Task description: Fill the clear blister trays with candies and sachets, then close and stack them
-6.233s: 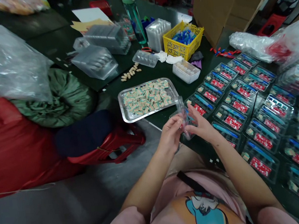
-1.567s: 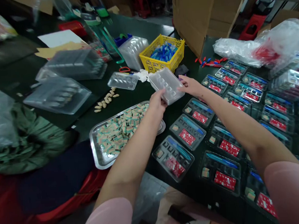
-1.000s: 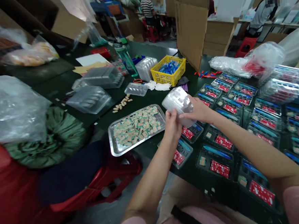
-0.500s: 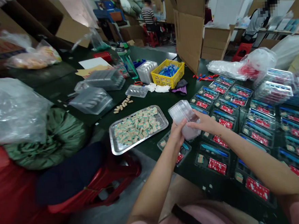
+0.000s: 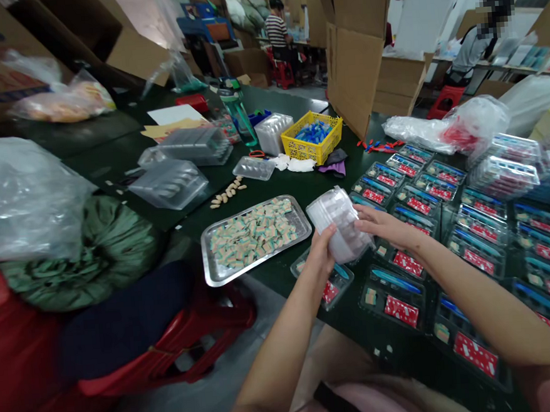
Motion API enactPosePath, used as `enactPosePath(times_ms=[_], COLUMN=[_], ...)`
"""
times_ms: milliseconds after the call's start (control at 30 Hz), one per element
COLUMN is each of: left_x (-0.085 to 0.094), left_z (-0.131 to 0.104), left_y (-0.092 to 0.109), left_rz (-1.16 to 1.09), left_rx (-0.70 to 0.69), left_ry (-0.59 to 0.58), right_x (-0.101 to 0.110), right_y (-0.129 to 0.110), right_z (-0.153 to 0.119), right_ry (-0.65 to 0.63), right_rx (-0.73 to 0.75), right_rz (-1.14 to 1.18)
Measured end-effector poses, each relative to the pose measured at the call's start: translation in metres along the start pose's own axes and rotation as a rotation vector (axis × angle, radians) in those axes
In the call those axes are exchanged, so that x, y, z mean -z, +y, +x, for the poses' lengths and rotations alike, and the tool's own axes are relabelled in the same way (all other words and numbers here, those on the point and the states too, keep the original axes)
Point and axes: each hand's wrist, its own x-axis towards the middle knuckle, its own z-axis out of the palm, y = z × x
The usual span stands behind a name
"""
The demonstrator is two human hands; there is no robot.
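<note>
A stack of clear plastic trays [image 5: 339, 223] is held between both hands above the dark table. My left hand [image 5: 324, 248] wraps round its lower left side, thumb on top. On its right edge, my right hand [image 5: 374, 221] grips with bent fingers. Beneath them lies a filled clear tray [image 5: 331, 293] with a red dotted piece, partly hidden by my left hand. Rows of filled trays [image 5: 401, 310] with blue sticks, red dotted pieces and small tan blocks cover the right side. A metal tray [image 5: 209, 273] of tan and green blocks [image 5: 253, 232] stands to the left.
Behind are a yellow basket [image 5: 315, 150] of blue items, a green bottle [image 5: 239, 114] and clear empty trays [image 5: 170, 185]. A red stool [image 5: 209, 342] and green bundle [image 5: 85, 257] stand left. A cardboard box [image 5: 354, 68] rises behind. Two people [image 5: 278, 30] sit farther back.
The stack has tilted and turned slightly in my hands. My right hand's fingers have shifted along its right edge. The view has moved a little.
</note>
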Motion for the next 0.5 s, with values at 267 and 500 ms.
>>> enactPosePath(times_ms=[267,500], left_x=[0.009,0.025], left_z=[-0.001,0.009], left_y=[0.015,0.030], left_rz=[-0.130,-0.136], left_rx=[0.084,0.020], left_ry=[0.107,0.196], right_x=[0.038,0.115], right_y=[-0.003,0.053], right_z=[0.003,0.064], right_ry=[-0.014,0.394], right_rx=[-0.070,-0.079], right_rz=[0.461,-0.149])
